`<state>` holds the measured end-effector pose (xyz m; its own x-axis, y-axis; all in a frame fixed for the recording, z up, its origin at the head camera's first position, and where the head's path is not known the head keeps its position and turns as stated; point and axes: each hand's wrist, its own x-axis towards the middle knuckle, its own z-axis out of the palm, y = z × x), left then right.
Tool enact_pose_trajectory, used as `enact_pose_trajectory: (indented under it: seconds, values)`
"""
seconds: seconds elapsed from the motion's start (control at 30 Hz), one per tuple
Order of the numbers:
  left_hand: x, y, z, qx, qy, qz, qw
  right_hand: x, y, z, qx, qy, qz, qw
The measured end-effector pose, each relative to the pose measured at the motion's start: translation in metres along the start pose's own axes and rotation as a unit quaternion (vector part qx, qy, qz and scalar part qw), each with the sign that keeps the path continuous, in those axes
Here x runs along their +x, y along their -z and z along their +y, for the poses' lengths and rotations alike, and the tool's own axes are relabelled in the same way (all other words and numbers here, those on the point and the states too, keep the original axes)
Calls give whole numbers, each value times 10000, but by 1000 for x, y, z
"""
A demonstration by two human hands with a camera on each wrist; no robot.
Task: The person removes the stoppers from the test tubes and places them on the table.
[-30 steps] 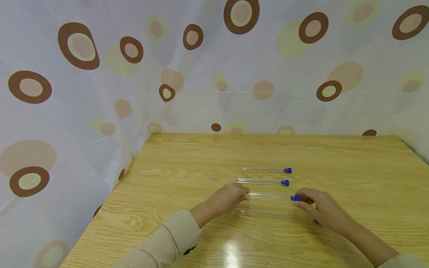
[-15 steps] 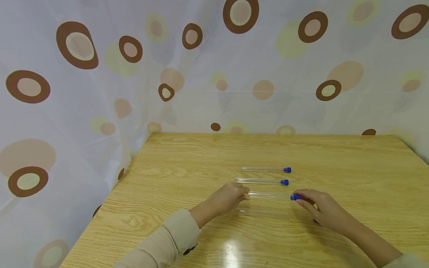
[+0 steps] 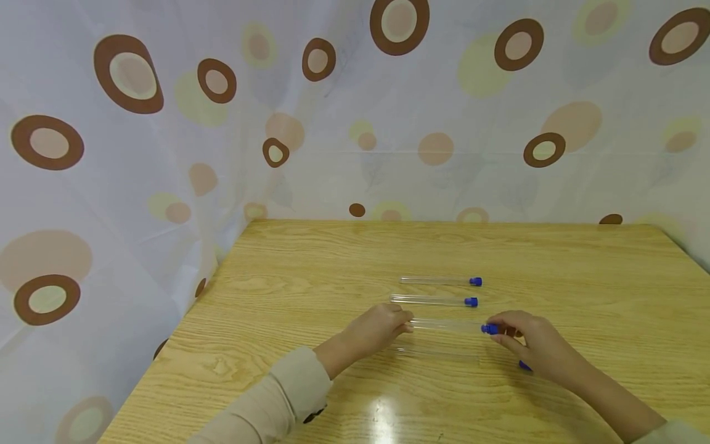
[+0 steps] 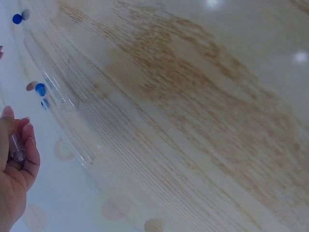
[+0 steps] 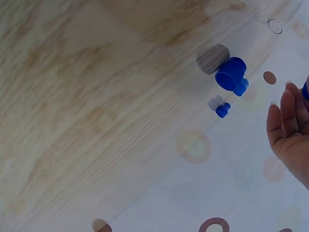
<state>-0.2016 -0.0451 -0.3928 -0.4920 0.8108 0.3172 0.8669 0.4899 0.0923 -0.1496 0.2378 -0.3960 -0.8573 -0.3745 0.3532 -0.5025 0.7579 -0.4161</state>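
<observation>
My left hand [image 3: 379, 330] pinches the rounded end of a clear test tube [image 3: 444, 324], whose tip [image 4: 18, 153] shows between the fingers in the left wrist view. At the tube's other end, my right hand [image 3: 532, 339] holds a blue stopper [image 3: 489, 328] between thumb and fingers. The stopper's narrow part points at the tube mouth, right at its edge. In the right wrist view that hand [image 5: 292, 121] is cut off by the frame, with only a sliver of stopper showing. Nearer the person lies an unstoppered test tube [image 3: 438, 353].
Two test tubes with blue stoppers lie farther back, one [image 3: 427, 300] just beyond the held tube and another [image 3: 435, 280] behind it. A loose blue stopper [image 3: 524, 365] rests on the wooden table [image 3: 310, 259], partly behind the right hand. A patterned curtain [image 3: 444, 111] hangs behind.
The right hand and its stopper have shifted only slightly at the tube mouth. More of the loose stopper shows beside that hand. The left hand keeps its place on the tube.
</observation>
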Motion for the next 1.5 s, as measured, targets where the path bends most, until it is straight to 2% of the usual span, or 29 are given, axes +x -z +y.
enact_pose_trajectory:
  seconds: [0.17, 0.5, 0.7, 0.8, 0.9, 0.97, 1.03, 1.13, 1.23, 1.4, 1.5]
  values:
    - [2, -2, 2, 97, 37, -77, 9999, 0, -2, 4, -81, 239, 237, 9994]
    - [6, -3, 4, 179, 23, -66, 9998, 0, 0, 2, -25, -32, 58, 10000]
    - [7, -4, 4, -13, 192, -96, 9998, 0, 0, 4, -60, 43, 167, 9998]
    - [6, -5, 4, -186, 221, -53, 9996, 0, 0, 3, -31, -48, 62, 10000]
    - [6, -6, 3, 9, 120, 124, 9999, 0, 0, 3, -5, -84, 1, 10000]
    - [6, -7, 2, 227, 16, 357, 9991, 0, 0, 3, -8, -56, 24, 10000]
    - [6, -9, 1, 555, -93, 611, 9965, 1, 0, 2, -50, 3, 83, 10000]
    - [7, -11, 0, 733, -156, 883, 9933, 1, 1, 3, -85, 12, 83, 9999]
    - [8, -11, 1, 842, -130, 934, 9920, 1, 1, 3, -123, 24, 51, 9999]
    - [9, -10, 3, 1080, -20, 816, 9908, 0, 1, 6, -191, 166, 148, 9996]
    - [9, -10, 4, 1196, 12, 824, 9894, -1, 2, 9, -186, 111, 118, 9997]
